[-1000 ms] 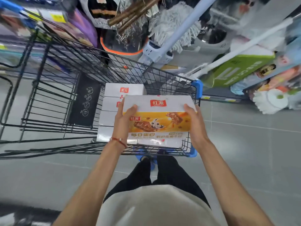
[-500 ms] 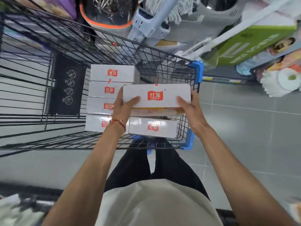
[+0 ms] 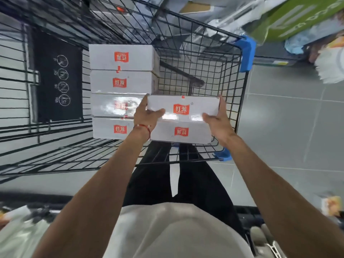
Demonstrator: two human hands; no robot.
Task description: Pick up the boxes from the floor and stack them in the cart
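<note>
I hold a box [image 3: 183, 107] inside the cart [image 3: 204, 53], one hand at each short end. My left hand [image 3: 147, 116] grips the left end with the thumb curled over the top face. My right hand [image 3: 216, 118] grips the right end the same way. The box lies level, logo up, partly over a second box [image 3: 181, 132] at the cart's near wall; I cannot tell whether they touch. To the left, four more boxes [image 3: 121, 81] lie in a row, side against side. A red cord [image 3: 144, 127] circles my left wrist. A black panel [image 3: 55, 77] with white icons stands on the cart's left wall.
</note>
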